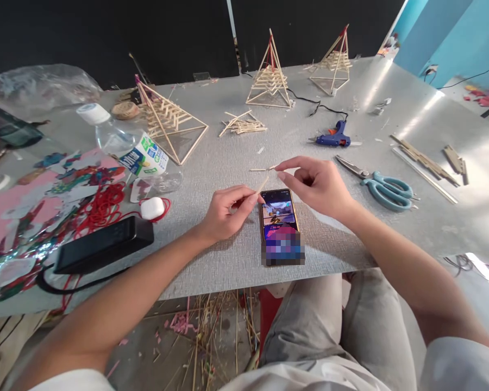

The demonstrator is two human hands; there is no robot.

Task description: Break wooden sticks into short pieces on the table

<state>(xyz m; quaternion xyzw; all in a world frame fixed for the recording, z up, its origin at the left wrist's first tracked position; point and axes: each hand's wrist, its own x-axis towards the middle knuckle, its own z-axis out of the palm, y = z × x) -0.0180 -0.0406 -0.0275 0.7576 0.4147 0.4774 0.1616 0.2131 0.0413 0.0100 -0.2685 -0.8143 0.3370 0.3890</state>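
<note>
My left hand (230, 213) is closed in a pinch on a thin wooden stick (263, 185) that points up and away over the phone. My right hand (315, 182) has thumb and index finger brought together at the end of a short wooden stick (272, 167), just beyond the left hand's stick. Another short piece of stick (257, 170) lies beside it on the table. Between my forearms a phone (276, 213) with its screen lit lies on the table, part of the screen blurred out. A loose pile of cut sticks (246, 126) is further back.
Stick pyramids (270, 81) stand along the back. On the right lie a blue glue gun (334, 136), scissors (385, 187) and flat wooden strips (426, 157). A tilted plastic bottle (126, 144), red cord (106, 206), a white case (152, 208) and a black device (106, 244) crowd the left.
</note>
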